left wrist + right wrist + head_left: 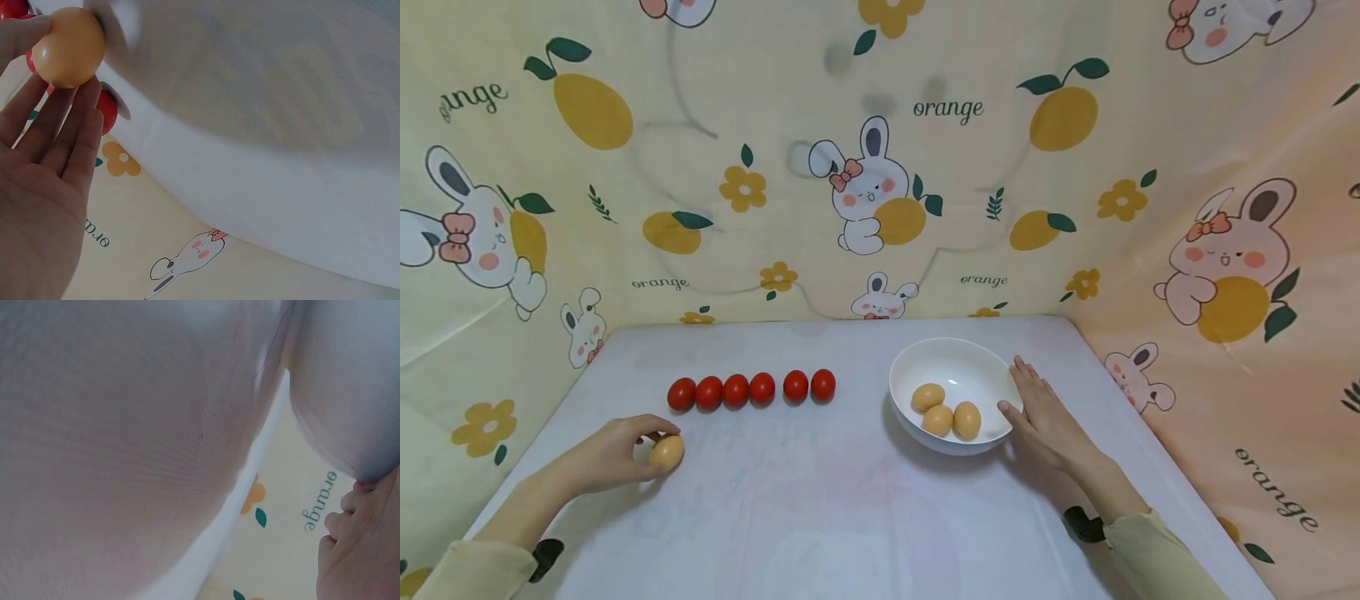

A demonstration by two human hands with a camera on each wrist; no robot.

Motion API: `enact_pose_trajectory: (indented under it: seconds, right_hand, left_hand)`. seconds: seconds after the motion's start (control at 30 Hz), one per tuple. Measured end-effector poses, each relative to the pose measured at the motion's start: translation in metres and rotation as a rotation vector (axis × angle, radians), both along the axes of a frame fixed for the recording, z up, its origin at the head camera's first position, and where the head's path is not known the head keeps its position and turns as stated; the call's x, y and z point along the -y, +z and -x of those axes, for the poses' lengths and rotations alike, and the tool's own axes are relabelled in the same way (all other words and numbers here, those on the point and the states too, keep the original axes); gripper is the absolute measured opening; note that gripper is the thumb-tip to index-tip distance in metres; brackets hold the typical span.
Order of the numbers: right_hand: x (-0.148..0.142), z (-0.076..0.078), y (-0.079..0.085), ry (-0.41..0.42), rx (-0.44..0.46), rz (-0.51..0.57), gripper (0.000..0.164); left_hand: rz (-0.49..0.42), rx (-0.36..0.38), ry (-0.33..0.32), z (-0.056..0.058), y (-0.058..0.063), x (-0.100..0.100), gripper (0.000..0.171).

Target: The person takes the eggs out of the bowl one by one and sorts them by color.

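Note:
On the left side of the table, my left hand [617, 454] pinches a tan egg [667, 452] between thumb and fingers. The left wrist view shows this egg [70, 47] at the fingertips, close to the white tabletop. My right hand [1047, 425] lies with straight fingers along the right side of a white bowl [955, 364], thumb at its rim. Inside the bowl sit three tan eggs [937, 420], grouped low in it. From the right wrist, the bowl's outer wall [350, 381] appears beside the fingers [356, 519].
Several glossy red egg-shaped things [736, 390] form a row behind my left hand, with a small gap before the two at the right end. The white-covered table [805, 517] is bordered by a printed curtain [760, 100] at the back and sides.

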State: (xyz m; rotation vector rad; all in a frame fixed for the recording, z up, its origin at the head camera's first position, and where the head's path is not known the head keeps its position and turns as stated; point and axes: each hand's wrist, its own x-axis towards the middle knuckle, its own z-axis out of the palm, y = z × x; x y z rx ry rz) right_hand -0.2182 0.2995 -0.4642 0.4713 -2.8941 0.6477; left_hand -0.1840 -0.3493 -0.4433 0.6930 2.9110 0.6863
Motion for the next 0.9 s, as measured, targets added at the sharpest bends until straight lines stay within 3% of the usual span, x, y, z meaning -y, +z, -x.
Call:
enact_pose_trajectory:
  seconds: [0.63,0.9]
  right_hand:
    - [0.0,-0.001,0.002,-0.005,0.015,-0.01,0.079]
    - [-0.001,-0.002,0.002,-0.007,0.011,-0.01,0.079]
  left_hand:
    - [-0.002,0.023,0.032,0.0,0.007,-0.006,0.055]
    - [-0.028,-0.051,0.036,0.002,0.014,-0.026,0.044]
